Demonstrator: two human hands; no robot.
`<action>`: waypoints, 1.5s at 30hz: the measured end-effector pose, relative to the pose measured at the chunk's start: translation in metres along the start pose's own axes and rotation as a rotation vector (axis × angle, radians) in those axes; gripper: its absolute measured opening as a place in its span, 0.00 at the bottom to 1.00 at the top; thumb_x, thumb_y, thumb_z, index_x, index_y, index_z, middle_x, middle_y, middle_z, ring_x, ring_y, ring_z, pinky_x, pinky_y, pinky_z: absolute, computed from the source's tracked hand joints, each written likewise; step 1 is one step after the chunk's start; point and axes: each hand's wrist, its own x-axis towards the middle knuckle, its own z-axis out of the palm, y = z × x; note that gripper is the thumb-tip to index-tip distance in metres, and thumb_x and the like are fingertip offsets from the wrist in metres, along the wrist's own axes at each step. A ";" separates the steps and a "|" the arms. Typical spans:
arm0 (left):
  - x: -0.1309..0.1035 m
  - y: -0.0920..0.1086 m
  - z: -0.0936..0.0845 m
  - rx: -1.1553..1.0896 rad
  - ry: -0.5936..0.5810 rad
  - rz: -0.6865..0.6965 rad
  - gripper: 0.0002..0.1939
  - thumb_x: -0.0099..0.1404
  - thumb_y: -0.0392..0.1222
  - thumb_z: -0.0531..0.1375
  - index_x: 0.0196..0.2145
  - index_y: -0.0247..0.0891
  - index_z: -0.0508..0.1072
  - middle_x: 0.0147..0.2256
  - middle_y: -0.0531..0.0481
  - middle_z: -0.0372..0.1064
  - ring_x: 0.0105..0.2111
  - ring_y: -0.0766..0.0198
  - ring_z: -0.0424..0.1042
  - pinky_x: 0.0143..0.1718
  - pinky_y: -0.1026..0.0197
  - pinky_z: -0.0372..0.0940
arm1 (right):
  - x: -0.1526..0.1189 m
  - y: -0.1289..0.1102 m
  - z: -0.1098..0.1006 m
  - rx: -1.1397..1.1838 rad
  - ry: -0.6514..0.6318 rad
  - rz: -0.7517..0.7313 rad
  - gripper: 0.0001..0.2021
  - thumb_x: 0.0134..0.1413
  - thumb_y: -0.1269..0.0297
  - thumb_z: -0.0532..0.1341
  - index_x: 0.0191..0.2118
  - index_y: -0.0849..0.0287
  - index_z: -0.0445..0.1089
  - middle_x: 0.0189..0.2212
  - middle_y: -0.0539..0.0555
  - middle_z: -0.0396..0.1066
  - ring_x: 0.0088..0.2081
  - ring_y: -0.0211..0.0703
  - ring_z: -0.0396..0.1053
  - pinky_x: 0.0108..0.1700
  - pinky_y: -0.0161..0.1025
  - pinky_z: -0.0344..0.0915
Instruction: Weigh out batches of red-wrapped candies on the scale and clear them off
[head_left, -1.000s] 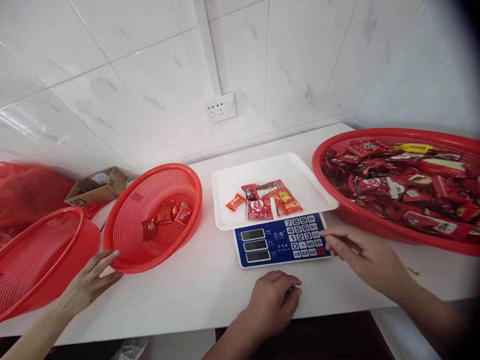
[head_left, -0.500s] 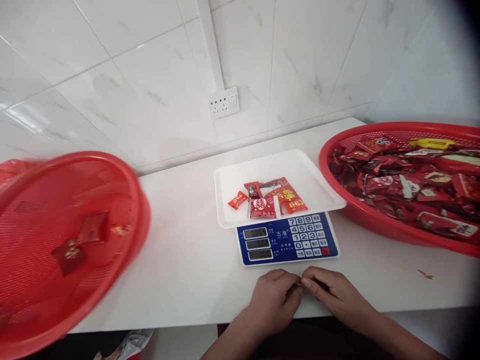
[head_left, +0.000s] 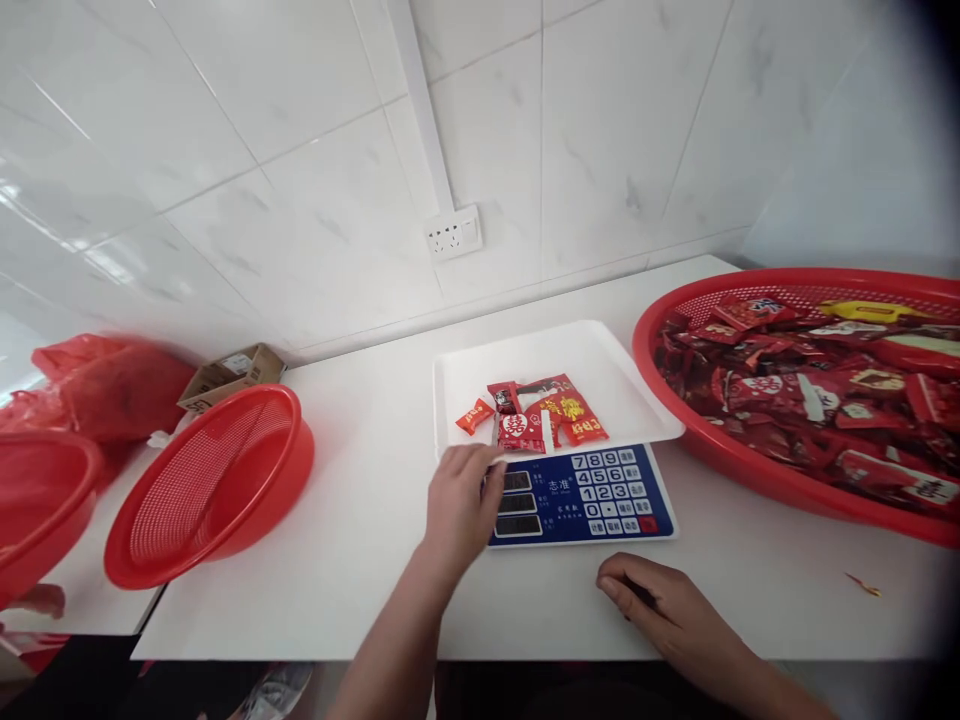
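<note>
A blue and white scale [head_left: 559, 510] stands on the white table, carrying a white tray [head_left: 495, 370]. Several red candy packets [head_left: 525, 430] lie in the tray's front part. My left hand [head_left: 465, 505] hovers at the scale's left edge, just below the tray's front rim, partly over the displays. Its fingers are bent together, and what they hold, if anything, is hidden. My right hand [head_left: 656, 595] rests on the table in front of the scale, fingers curled, its inside hidden.
A large red basket [head_left: 679, 440] full of packets stands at the right. A red basket [head_left: 300, 440] sits tilted on the left, with a cardboard box [head_left: 259, 370] behind it. Another person's hand [head_left: 37, 600] is under a red basin [head_left: 52, 520] at far left. A small golden scrap [head_left: 862, 585] lies right.
My left hand has left my right hand and moved up and left to the scale. At the left, the red basket with packets has moved away, leaving another basket in view.
</note>
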 end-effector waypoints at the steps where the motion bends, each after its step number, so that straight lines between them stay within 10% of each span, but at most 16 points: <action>1: 0.009 -0.005 -0.003 0.069 0.012 -0.009 0.08 0.65 0.36 0.53 0.41 0.39 0.70 0.39 0.47 0.71 0.40 0.58 0.67 0.41 0.56 0.64 | 0.000 0.000 0.000 0.011 0.005 0.000 0.16 0.58 0.54 0.48 0.26 0.56 0.64 0.23 0.49 0.68 0.27 0.39 0.64 0.30 0.33 0.62; 10: 0.057 -0.016 -0.006 0.405 -0.250 -0.193 0.09 0.63 0.38 0.56 0.43 0.40 0.69 0.39 0.49 0.72 0.42 0.54 0.66 0.41 0.55 0.60 | -0.003 -0.003 -0.006 0.096 -0.001 0.019 0.16 0.57 0.52 0.49 0.26 0.56 0.64 0.23 0.49 0.66 0.26 0.38 0.63 0.28 0.32 0.62; 22: 0.050 -0.005 -0.004 0.325 -0.086 -0.266 0.11 0.68 0.48 0.50 0.41 0.41 0.67 0.36 0.50 0.71 0.38 0.60 0.68 0.33 0.62 0.62 | -0.003 0.006 -0.005 0.216 -0.017 0.025 0.18 0.57 0.49 0.48 0.28 0.57 0.65 0.22 0.48 0.63 0.24 0.37 0.61 0.26 0.32 0.61; 28: 0.032 -0.056 -0.051 0.692 0.131 -0.469 0.20 0.66 0.48 0.51 0.52 0.35 0.64 0.55 0.37 0.59 0.57 0.47 0.53 0.55 0.45 0.51 | -0.003 0.009 -0.004 0.251 -0.002 0.041 0.19 0.57 0.49 0.49 0.28 0.57 0.66 0.21 0.48 0.63 0.24 0.37 0.61 0.27 0.31 0.61; 34: 0.003 -0.102 -0.087 0.769 -0.063 -0.870 0.27 0.67 0.50 0.46 0.59 0.33 0.54 0.55 0.34 0.59 0.58 0.41 0.52 0.54 0.32 0.43 | -0.002 0.008 -0.004 0.232 -0.022 0.042 0.19 0.56 0.49 0.48 0.28 0.57 0.66 0.21 0.48 0.62 0.25 0.38 0.61 0.28 0.31 0.62; 45: -0.024 -0.060 -0.067 0.630 -0.061 -0.592 0.21 0.67 0.49 0.49 0.55 0.38 0.60 0.49 0.42 0.68 0.52 0.50 0.63 0.57 0.38 0.43 | -0.001 0.010 0.000 0.192 -0.002 0.048 0.20 0.55 0.47 0.48 0.27 0.57 0.66 0.21 0.48 0.62 0.24 0.38 0.62 0.27 0.31 0.62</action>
